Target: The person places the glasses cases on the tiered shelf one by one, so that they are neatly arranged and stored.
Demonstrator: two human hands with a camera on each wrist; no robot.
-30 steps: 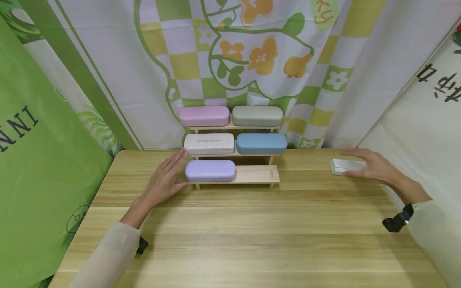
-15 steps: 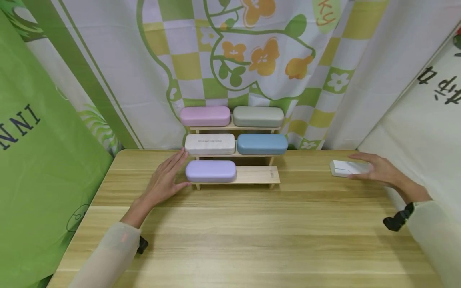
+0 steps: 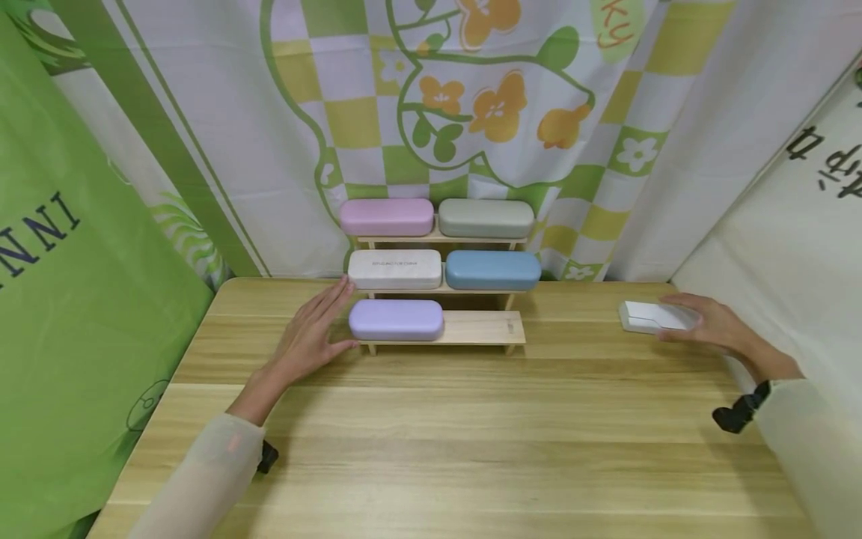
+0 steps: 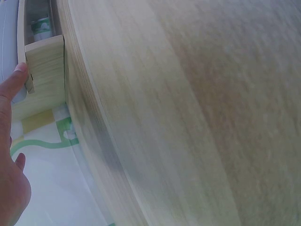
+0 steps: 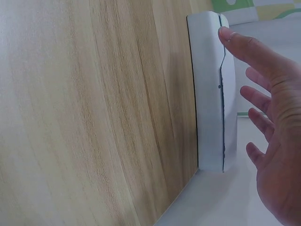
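On the right of the wooden table lies a white glasses case [image 3: 649, 317], its lid down. My right hand [image 3: 723, 333] is around its right end with thumb and fingers spread apart. The right wrist view shows the thumb tip over the lid seam, and the other fingers loosely bent beyond the case. With fingers straight, my left hand [image 3: 313, 333] rests against the left side of a three-step wooden rack [image 3: 478, 327]. On it stand a lilac case [image 3: 396, 320], a marbled white case [image 3: 394, 269], a blue case [image 3: 493, 270], a pink case [image 3: 387, 217] and a grey-green case [image 3: 486, 218].
A patterned curtain [image 3: 364, 120] hangs close behind the rack. Green cloth [image 3: 87, 314] borders the table [image 3: 431, 449] on the left, and white cloth with dark characters [image 3: 795, 247] on the right.
My right hand has slid a little to the right along the white case, leaving more of its lid showing. The case and my left hand stay in place; the head view shifts slightly.
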